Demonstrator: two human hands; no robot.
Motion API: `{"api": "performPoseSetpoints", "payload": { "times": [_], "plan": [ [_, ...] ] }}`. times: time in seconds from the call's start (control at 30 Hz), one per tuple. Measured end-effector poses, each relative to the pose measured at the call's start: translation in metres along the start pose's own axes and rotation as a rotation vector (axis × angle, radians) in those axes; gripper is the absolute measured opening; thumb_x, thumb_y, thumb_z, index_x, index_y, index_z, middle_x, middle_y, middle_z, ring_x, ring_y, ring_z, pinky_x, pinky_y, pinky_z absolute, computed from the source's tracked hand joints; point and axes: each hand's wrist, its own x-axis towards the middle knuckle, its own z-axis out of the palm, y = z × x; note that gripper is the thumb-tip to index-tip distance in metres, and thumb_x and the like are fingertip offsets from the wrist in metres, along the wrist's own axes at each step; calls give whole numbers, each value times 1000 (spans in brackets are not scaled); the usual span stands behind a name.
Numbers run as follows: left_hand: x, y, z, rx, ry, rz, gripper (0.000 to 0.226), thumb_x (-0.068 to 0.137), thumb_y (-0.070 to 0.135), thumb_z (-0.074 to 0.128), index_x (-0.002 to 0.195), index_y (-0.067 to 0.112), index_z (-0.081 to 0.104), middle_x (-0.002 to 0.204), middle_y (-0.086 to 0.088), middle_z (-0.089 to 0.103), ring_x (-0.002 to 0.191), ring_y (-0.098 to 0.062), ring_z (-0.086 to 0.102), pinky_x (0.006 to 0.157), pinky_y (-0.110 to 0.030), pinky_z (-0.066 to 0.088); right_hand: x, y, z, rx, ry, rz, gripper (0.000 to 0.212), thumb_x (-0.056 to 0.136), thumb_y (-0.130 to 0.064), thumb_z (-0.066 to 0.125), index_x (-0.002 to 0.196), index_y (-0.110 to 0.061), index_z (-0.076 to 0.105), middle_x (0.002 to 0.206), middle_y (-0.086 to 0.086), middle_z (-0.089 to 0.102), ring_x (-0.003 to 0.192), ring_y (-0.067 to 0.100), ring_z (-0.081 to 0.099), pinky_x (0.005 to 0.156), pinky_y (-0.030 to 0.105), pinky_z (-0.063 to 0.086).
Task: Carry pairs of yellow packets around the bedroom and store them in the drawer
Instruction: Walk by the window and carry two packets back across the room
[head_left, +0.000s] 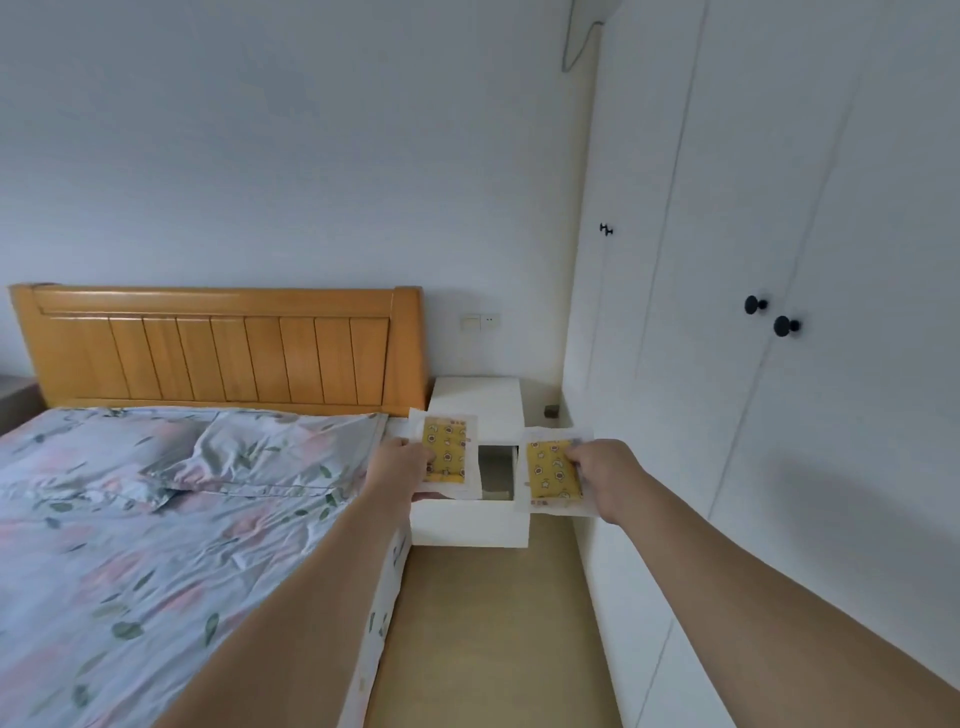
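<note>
Legible text: none. Left yellow packet (444, 451) and right yellow packet (551, 472): small printed marks at one edge of each, too blurred to read; cartoon pattern only. No other lettering or numerals legible anywhere in view

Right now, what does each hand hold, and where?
Left hand pinches one yellow patterned packet at its left edge; right hand another at its right edge.

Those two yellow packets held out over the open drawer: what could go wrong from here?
Each hand grips its packet only at one edge: the left hand the left packet, the right hand the right packet. Either could slip and land on the floor. The visible opening of the drawer looks narrow, so a packet might catch on the rim. How much room is inside is hidden.
</note>
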Motion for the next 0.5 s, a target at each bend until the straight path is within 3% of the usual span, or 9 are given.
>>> {"api": "performPoseSetpoints", "payload": {
  "times": [0.17, 0.37, 0.5],
  "plan": [
    [110, 48, 16, -35, 12, -33, 15, 94, 8, 58, 106, 17, 57, 99, -6, 67, 89, -24, 68, 77, -40, 61, 94, -59, 55, 65, -74, -1, 18, 99, -15, 52, 109, 0, 58, 102, 11, 66, 91, 28, 66, 76, 40, 56],
    [218, 67, 63, 5, 0, -73, 19, 93, 9, 60, 109, 19, 56, 107, -7, 67, 95, -26, 68, 82, -45, 60, 200, -85, 79, 49, -84, 49, 14, 101, -16, 48, 103, -5, 57, 83, 5, 62, 65, 17, 61, 45, 24, 46],
    [291, 66, 99, 50, 14, -91, 19, 93, 8, 61, 110, 17, 59, 104, -6, 68, 91, -25, 69, 79, -45, 60, 294, -83, 83, 57, -55, 107, 16, 102, -15, 46, 108, -3, 55, 89, 8, 62, 65, 18, 61, 42, 25, 45]
  ]
}}
